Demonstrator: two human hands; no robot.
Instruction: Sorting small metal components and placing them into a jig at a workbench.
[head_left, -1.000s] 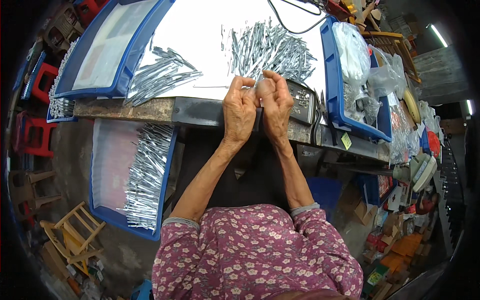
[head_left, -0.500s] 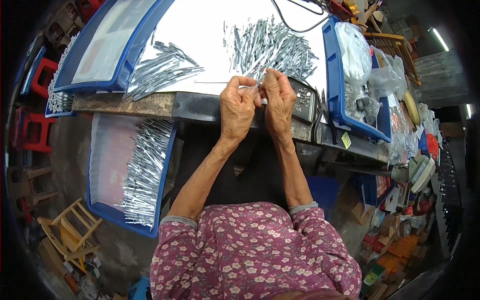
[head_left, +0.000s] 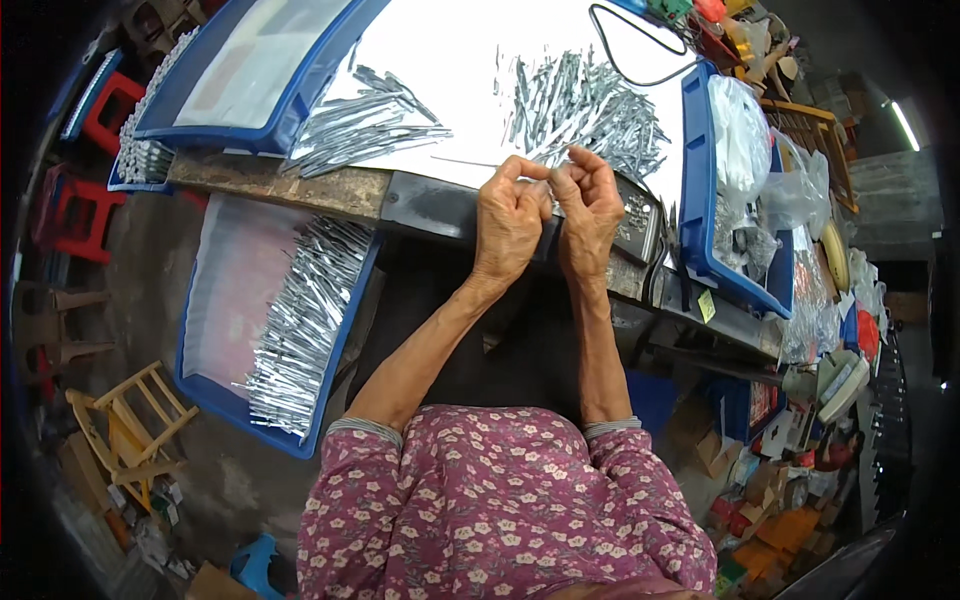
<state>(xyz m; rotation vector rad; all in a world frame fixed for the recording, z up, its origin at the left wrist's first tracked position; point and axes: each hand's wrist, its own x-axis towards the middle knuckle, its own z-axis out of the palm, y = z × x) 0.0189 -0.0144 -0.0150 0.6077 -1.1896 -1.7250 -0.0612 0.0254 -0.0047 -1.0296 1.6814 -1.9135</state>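
Observation:
My left hand and my right hand meet in front of the table edge, fingertips pinched and nearly touching. A thin grey strip runs out leftward from the fingers of my left hand. What my right fingertips hold is too small and covered to make out. Just beyond the hands lies a large heap of flat grey strips on the white tabletop. A smaller bundle of strips lies to the left. Beside my right hand is a dark shallow tray with tiny metal parts.
A blue tray with plastic bags stands at the right, dark-handled pliers beside it. Another blue tray is at the far left. Below the table edge, a blue bin holds many strips. A black cable crosses the back.
The whole view has shifted, so the table and hands appear farther right. My hands stay pinched close together, the right fingers slightly more raised.

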